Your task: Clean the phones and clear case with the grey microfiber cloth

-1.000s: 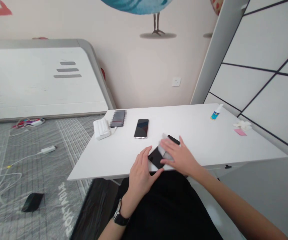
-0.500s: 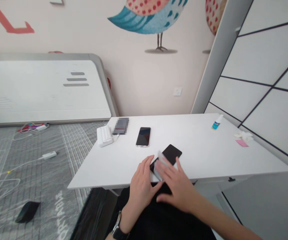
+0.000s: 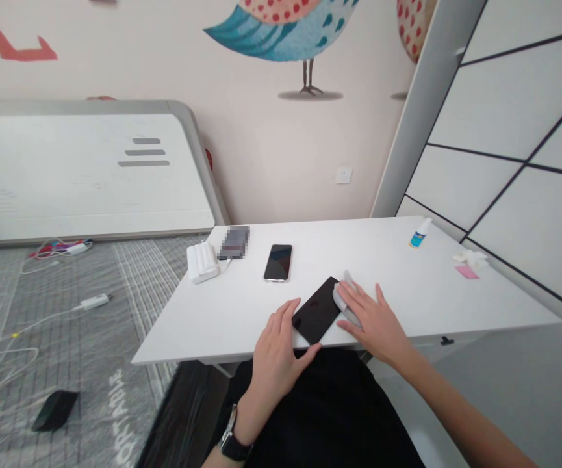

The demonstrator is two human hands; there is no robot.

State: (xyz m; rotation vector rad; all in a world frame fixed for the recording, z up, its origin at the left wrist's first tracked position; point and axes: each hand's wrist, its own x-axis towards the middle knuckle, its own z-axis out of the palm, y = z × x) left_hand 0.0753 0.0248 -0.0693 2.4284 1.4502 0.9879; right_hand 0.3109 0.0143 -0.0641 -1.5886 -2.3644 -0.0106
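Observation:
A black phone point(image 3: 316, 311) lies flat and slanted near the front edge of the white table point(image 3: 397, 279), dark side up. My left hand point(image 3: 277, 351) grips its near end, fingers along the left side and thumb at the bottom corner; a watch is on that wrist. Under the fingers of my right hand point(image 3: 371, 318) is a pale grey cloth point(image 3: 347, 305), pressed against the phone's far right end. The palm covers part of the cloth. Farther back lies another phone point(image 3: 278, 262) with a light rim, apart from both hands.
At the table's back left are a white charging block point(image 3: 202, 262) and a blurred-out dark item point(image 3: 234, 242). A small blue-and-white bottle point(image 3: 420, 233), a pink slip point(image 3: 466, 272) and crumpled white tissue point(image 3: 473, 259) lie right. Cables and a black pouch-like object point(image 3: 55, 411) rest on the grey bedding.
My right hand has slid the cloth right and away along the black phone, uncovering most of its surface. My left hand stays at the near end. The view has shifted slightly.

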